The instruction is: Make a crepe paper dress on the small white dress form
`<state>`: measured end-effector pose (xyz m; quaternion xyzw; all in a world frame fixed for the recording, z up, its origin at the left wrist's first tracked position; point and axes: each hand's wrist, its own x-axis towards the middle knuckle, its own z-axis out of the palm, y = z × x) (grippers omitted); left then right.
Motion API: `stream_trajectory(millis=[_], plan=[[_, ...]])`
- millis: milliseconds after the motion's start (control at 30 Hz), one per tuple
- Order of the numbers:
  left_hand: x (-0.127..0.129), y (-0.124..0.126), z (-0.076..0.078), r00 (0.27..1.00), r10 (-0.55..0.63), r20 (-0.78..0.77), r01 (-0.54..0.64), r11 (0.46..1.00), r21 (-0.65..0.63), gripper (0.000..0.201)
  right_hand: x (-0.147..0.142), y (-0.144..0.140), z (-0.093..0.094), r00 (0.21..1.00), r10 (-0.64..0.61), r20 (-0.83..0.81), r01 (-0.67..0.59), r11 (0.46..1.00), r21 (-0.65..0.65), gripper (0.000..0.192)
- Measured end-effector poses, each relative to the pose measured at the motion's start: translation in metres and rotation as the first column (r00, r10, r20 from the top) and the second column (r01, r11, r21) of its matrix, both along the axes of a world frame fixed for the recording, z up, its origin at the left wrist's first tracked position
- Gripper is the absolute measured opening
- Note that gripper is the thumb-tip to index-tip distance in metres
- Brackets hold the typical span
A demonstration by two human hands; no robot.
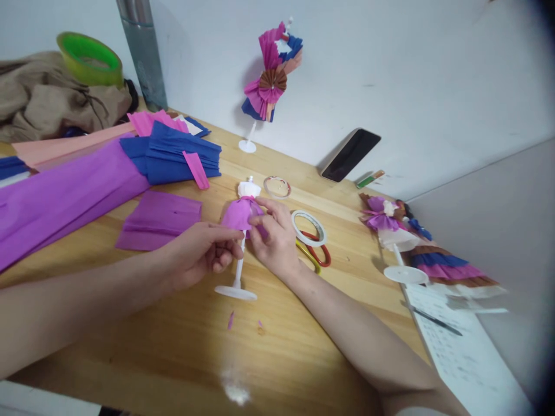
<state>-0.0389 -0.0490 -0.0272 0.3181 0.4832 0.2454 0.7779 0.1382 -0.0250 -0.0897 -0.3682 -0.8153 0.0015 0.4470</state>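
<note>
A small white dress-form stand [248, 189] stands upright on its round base, wearing a purple crepe-paper skirt [236, 215] with a pink band at the waist. My left hand [208, 249] is closed, thumb and forefinger at the skirt's lower front edge beside the white pole. My right hand [277, 236] pinches the skirt's right side, fingertips near the waist. A purple crepe-paper piece [160, 219] lies left of the stand. Beyond my right hand are a white tape roll [299, 222] and scissors [323, 254] with red and yellow handles, partly under the roll.
Purple, blue, peach and pink crepe paper [69, 190] covers the table's left. Behind stand a bottle [145, 63] and a dressed form [266, 86]. A phone [352, 155] leans on the wall. More paper-dressed forms [396, 231], a pen [436, 320] and written sheets [468, 358] are at right.
</note>
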Motion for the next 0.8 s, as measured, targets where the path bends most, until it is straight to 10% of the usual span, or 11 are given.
stream_trajectory(millis=[200,267,333,433,600,800], plan=[[0.003,-0.007,-0.002,0.979,-0.010,-0.203,0.061,0.967,0.249,0.026,0.000,-0.001,0.000,1.000,0.007,-0.002,-0.007,1.000,-0.001,0.012],[0.000,-0.008,-0.004,0.890,0.057,-0.452,0.222,0.813,0.539,0.019,0.001,-0.001,0.000,1.000,0.022,-0.006,-0.022,1.000,0.005,0.012],[-0.004,-0.005,-0.007,0.702,0.277,-0.656,0.462,0.524,0.716,0.011,0.002,0.000,0.000,0.999,0.032,-0.001,-0.032,0.999,0.012,0.012],[-0.005,0.003,-0.012,0.423,0.526,-0.738,0.774,0.213,0.596,0.016,0.002,0.001,0.000,1.000,0.027,0.007,-0.027,1.000,0.009,0.011],[0.004,0.015,-0.021,0.321,0.652,-0.687,0.898,0.022,0.440,0.015,0.002,0.001,0.000,1.000,0.012,-0.002,-0.011,1.000,0.011,0.011],[0.010,0.024,-0.039,0.429,0.763,-0.484,0.846,-0.152,0.511,0.008,0.001,0.001,0.001,0.999,0.020,-0.035,-0.019,1.000,0.024,0.012]])
